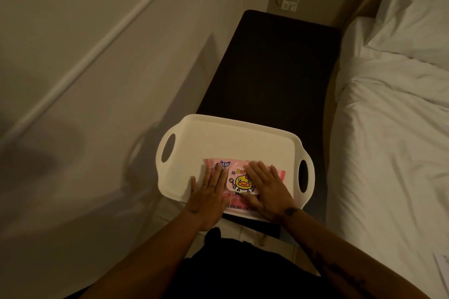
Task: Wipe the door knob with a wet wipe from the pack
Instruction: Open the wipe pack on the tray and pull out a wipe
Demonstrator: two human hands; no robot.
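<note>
Pink wipe pack (243, 183) in white tray (233, 138), both hands flat on it

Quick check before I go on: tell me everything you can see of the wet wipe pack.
The wet wipe pack is a soft pink pouch lying flat in the near part of a white tray. Its white flip lid, printed with a yellow cartoon duck, looks closed. The left hand rests flat on its left side, the right hand on its right.

Both hands (239, 192) seemingly press flat on wipe pack (241, 183).
</note>
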